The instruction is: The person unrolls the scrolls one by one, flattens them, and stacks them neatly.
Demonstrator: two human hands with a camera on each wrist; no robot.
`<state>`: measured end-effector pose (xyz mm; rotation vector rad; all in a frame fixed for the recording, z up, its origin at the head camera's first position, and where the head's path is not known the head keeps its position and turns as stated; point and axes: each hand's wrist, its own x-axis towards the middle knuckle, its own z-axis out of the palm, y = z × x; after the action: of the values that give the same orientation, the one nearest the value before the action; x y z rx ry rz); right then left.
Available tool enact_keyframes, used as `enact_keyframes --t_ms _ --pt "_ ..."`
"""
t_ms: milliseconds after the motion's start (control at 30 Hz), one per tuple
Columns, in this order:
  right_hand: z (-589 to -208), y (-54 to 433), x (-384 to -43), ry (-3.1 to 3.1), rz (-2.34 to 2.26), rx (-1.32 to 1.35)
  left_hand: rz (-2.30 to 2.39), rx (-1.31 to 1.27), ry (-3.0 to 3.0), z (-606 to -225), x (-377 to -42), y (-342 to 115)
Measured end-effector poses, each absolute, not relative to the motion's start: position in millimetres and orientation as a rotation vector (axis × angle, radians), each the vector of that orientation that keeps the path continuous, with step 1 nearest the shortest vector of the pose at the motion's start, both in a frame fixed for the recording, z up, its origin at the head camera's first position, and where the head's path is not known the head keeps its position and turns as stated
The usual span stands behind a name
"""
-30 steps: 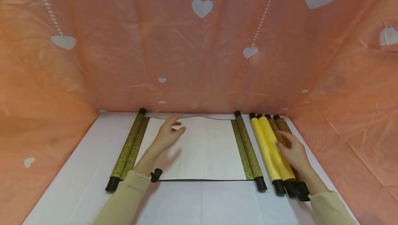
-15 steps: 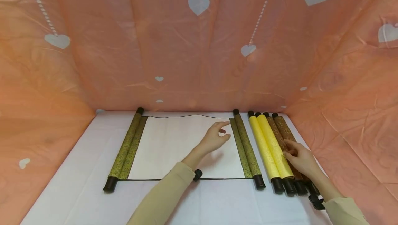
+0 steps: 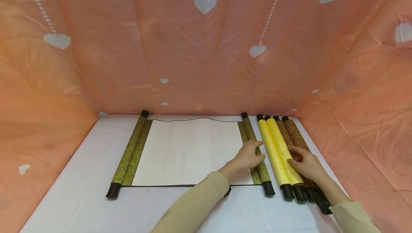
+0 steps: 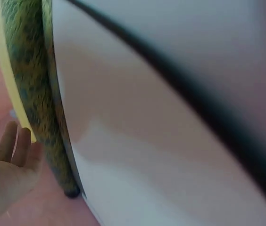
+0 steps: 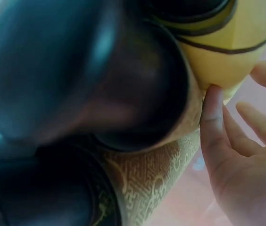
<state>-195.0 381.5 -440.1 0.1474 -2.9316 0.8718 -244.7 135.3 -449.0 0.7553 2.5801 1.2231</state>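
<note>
An unrolled scroll with white paper point(image 3: 190, 150) lies between two olive-green patterned rollers with black end knobs, a left roller point(image 3: 130, 154) and a right roller point(image 3: 264, 176). Over the right roller reaches my left hand point(image 3: 248, 156), fingers spread toward the yellow scrolls and nothing held. To its right lie two rolled yellow scrolls point(image 3: 269, 143) side by side, then two brown patterned scrolls point(image 3: 296, 133). My right hand point(image 3: 307, 165) rests at these scrolls; in the right wrist view its thumb point(image 5: 212, 110) touches the seam between yellow and brown, fingers relaxed.
A white cloth point(image 3: 77, 176) covers the table. Peach fabric with pale hearts point(image 3: 205, 3) hangs behind and along both sides. Black end knobs point(image 3: 287, 192) of the rolled scrolls point toward the near edge.
My left hand has swept right across the white paper to the right roller. My right hand has shifted slightly over the rolled scrolls, which lie closer to parallel at their near ends.
</note>
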Motion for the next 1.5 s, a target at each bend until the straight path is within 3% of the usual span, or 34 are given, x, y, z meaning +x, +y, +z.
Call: enact_keyframes --t_ms 467,933,1500 --pt "-443 377 -200 -2.992 0.814 0.121 0.893 0.651 2.678 -458 -235 168" --pt "-438 369 -196 -3.014 0.838 0.250 0.429 0.819 2.778 -455 -227 178" --pt "-443 373 -194 -2.915 1.348 0.080 0.847 0.602 2.686 -452 -228 180"
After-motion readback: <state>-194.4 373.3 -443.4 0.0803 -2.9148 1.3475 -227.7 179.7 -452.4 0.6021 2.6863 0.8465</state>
